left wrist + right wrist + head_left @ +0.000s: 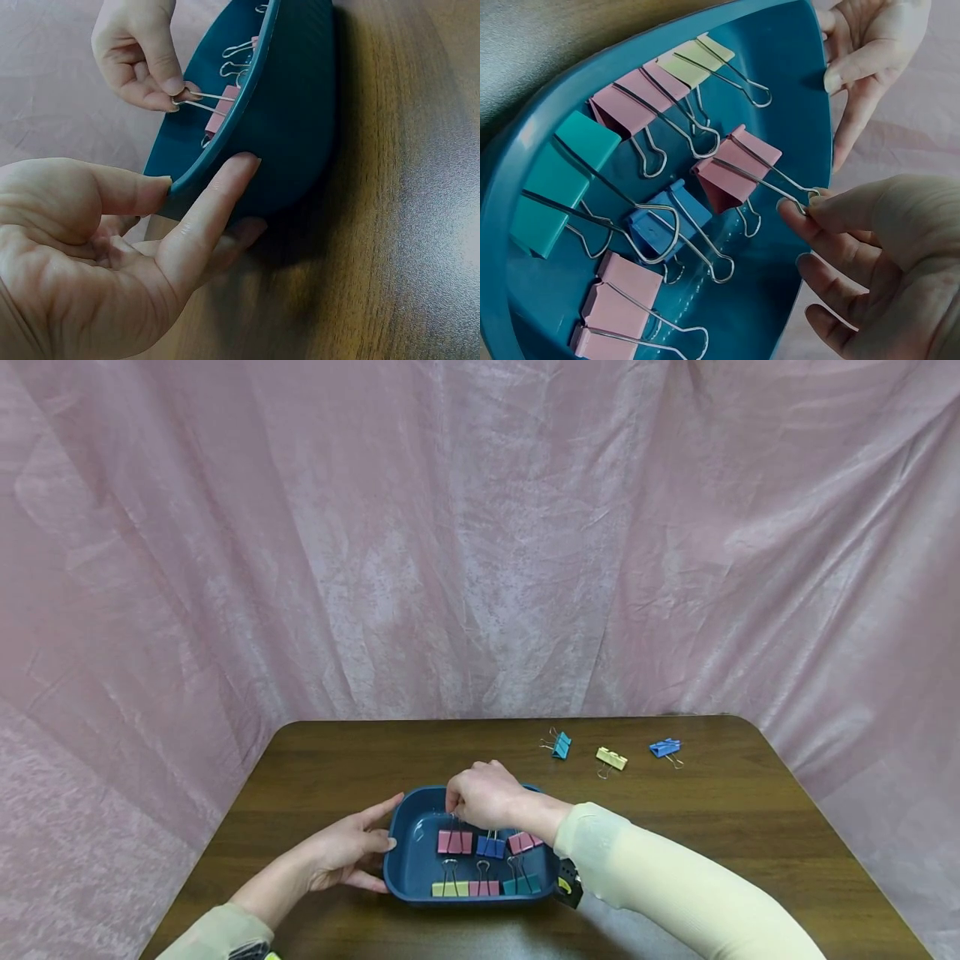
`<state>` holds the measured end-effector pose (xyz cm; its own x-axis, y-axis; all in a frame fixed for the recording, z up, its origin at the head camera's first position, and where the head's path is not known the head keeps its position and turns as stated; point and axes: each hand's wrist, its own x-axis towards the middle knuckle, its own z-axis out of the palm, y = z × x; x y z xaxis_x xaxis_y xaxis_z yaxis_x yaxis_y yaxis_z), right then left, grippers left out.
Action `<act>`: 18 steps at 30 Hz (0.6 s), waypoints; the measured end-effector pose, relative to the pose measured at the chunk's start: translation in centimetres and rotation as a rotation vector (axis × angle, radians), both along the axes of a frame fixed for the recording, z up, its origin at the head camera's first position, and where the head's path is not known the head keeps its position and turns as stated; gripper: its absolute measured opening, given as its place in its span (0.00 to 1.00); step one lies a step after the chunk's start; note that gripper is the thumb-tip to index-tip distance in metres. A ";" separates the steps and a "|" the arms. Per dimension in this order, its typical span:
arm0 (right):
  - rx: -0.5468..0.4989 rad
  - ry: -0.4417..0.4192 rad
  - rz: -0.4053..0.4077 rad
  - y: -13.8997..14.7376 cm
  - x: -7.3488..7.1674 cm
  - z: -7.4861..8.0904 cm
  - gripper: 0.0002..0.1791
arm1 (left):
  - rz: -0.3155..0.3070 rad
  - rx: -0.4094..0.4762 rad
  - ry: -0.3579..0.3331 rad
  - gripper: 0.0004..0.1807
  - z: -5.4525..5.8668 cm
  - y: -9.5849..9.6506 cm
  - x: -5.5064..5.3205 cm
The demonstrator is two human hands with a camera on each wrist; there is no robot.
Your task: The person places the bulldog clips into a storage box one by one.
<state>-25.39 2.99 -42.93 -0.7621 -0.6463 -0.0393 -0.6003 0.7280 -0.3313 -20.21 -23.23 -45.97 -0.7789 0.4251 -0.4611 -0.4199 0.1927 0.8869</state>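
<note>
A dark blue-teal tray [412, 860] lies on the table with several binder clips inside. My right hand [487, 795] reaches over its far side and, in the right wrist view, pinches the wire handle of a pink binder clip [739, 169] between thumb and index finger. Around it are a blue clip [667, 221], a teal clip [562, 187], a yellow clip [697, 60] and two more pink clips, one nearest the camera [622, 307]. My left hand [341, 852], fingers spread and fairly straight, touches the tray's left outer side and rim.
Toward the table's far right lie a loose teal binder clip [561, 745], a yellow one [611, 758] and a blue one [665, 747]. The brown wooden table [720, 860] has rounded far corners. A pink curtain [480, 543] hangs behind it.
</note>
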 end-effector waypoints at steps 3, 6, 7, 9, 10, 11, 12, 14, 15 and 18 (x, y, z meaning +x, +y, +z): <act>0.011 0.012 0.006 0.0 0.0 -0.1 0.08 | -0.003 0.006 -0.004 0.42 0.1 0.1 0.1; 0.015 0.004 0.004 -0.1 0.0 -0.3 0.08 | -0.003 0.004 -0.007 0.42 0.2 0.1 0.0; 0.016 -0.003 0.002 -0.1 0.0 -0.3 0.08 | -0.003 0.004 -0.008 0.42 0.2 0.1 0.0; 0.018 -0.009 0.000 -0.1 -0.1 -0.4 0.09 | -0.007 0.005 -0.009 0.42 0.3 0.0 0.0; 0.019 -0.010 -0.001 -0.1 -0.1 -0.5 0.09 | -0.008 0.006 -0.009 0.42 0.3 0.0 0.0; 0.020 -0.010 -0.001 -0.1 -0.2 -0.5 0.09 | -0.010 0.009 -0.009 0.42 0.3 0.0 0.0; 0.021 -0.010 0.000 -0.1 -0.2 -0.5 0.09 | -0.010 0.009 -0.010 0.42 0.3 0.0 -0.1; 0.023 -0.007 0.001 -0.1 -0.2 -0.6 0.09 | -0.012 0.013 -0.010 0.42 0.3 0.0 -0.1; 0.025 -0.003 0.001 -0.1 -0.2 -0.6 0.09 | -0.010 0.016 -0.011 0.42 0.3 0.0 -0.1; 0.028 0.009 0.001 -0.1 -0.3 -0.7 0.09 | -0.007 0.016 -0.011 0.42 0.2 0.0 -0.2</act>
<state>-25.68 2.86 -43.64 -0.7621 -0.6455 -0.0507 -0.6034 0.7364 -0.3058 -20.40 -23.24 -45.79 -0.7706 0.4384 -0.4626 -0.4283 0.1812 0.8853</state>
